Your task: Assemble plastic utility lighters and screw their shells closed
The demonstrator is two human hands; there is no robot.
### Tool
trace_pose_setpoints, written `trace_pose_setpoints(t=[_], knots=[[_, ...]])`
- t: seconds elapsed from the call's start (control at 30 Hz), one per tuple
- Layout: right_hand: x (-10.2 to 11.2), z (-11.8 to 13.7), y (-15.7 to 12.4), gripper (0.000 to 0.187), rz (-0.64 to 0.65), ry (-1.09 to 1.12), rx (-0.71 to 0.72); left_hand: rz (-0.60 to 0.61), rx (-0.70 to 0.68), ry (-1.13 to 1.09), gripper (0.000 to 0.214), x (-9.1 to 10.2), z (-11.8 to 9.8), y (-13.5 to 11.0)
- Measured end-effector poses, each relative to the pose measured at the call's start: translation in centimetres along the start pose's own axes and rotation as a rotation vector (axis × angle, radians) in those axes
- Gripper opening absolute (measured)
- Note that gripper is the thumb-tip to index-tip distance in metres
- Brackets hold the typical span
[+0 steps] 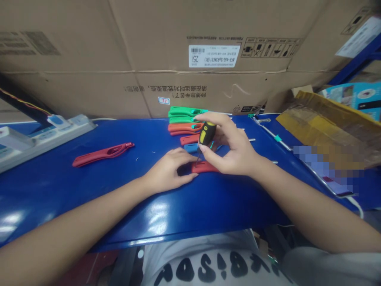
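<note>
My right hand (233, 149) grips a small black-and-yellow screwdriver (206, 135), held upright with its shaft pointing down. The tip meets the left end of a red long-nosed lighter (206, 167) lying flat on the table. Fingers and thumb of my left hand (169, 171) pinch that same end. Its middle is hidden under my right hand, and a bit of metal tube shows beyond. Just behind lie similar lighters: a blue one (190, 148), a red one (189, 139), an orange-red one (180, 129) and green ones (184, 111), partly covered by my right hand.
On the blue table (143, 214), a red lighter handle (102, 155) lies to the left, near a white power strip (47, 137). A large cardboard box (160, 43) stands behind. To the right are a phone (327, 174), a metal rod (272, 133) and a taped yellow package (321, 123).
</note>
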State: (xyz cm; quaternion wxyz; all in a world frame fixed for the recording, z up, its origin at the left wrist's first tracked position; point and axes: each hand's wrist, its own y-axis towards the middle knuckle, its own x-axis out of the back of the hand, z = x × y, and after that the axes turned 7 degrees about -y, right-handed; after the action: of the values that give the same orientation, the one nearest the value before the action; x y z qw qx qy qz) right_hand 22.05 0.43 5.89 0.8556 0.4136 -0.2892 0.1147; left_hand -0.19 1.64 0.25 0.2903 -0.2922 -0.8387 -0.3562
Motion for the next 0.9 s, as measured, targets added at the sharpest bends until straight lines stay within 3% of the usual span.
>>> trace_pose_setpoints(t=[0.27, 0.43, 0.63, 0.8, 0.9], knots=[[0.1, -0.1, 0.3, 0.058, 0.034, -0.044, -0.011, -0.001, -0.029, -0.016, 0.030, 0.0, 0.3, -0.1], [0.2, -0.5, 0.5, 0.053, -0.007, -0.229, -0.002, -0.019, -0.043, -0.026, 0.027, 0.0, 0.3, 0.0], [0.5, -0.1, 1.0, 0.046, 0.100, 0.067, -0.086, 0.061, -0.038, -0.008, 0.037, 0.0, -0.2, 0.1], [0.7, 0.1, 0.8, 0.041, -0.058, -0.132, 0.021, 0.067, -0.064, 0.055, 0.036, -0.2, -0.4, -0.2], [0.8, 0.6, 0.8, 0.037, -0.031, -0.069, 0.010, 0.089, -0.053, 0.062, 0.037, -0.3, -0.6, -0.1]])
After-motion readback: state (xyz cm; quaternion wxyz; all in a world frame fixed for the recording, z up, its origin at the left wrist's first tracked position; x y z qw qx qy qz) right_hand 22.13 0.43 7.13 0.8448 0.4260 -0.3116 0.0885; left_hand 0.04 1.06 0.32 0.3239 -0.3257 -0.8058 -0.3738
